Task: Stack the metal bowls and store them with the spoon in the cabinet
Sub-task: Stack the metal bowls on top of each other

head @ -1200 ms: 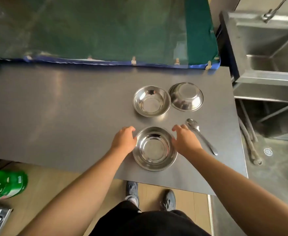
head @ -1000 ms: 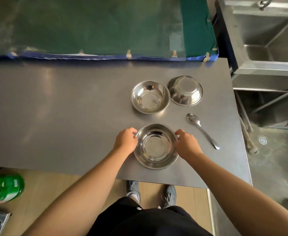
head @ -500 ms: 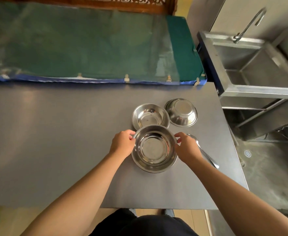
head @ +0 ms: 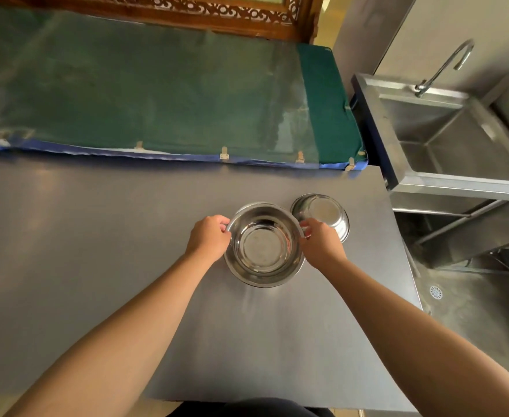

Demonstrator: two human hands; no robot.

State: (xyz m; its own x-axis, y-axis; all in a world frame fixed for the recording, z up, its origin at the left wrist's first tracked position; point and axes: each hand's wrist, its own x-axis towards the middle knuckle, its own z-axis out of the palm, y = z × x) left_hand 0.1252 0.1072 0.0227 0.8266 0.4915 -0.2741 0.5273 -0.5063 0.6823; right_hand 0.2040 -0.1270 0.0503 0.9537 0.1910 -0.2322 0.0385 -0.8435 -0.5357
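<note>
A shiny metal bowl (head: 263,246) is held by its rim between both hands above the steel table (head: 96,236). My left hand (head: 208,237) grips the left rim, my right hand (head: 322,246) grips the right rim. The held bowl covers the second bowl behind it, which I cannot see. A third metal bowl (head: 325,210) sits on the table just to the right and behind, partly hidden by my right hand. The spoon is hidden under my right hand and arm.
A green padded bench (head: 157,94) with a carved wooden back runs along the table's far edge. A steel sink (head: 446,139) with a tap (head: 446,66) stands to the right. The table's right edge drops to a tiled floor with a drain (head: 436,292).
Both hands closed on the near bowl's rim, lifted it and carried it away from me over the middle bowl. The spoon went out of sight under my right arm.
</note>
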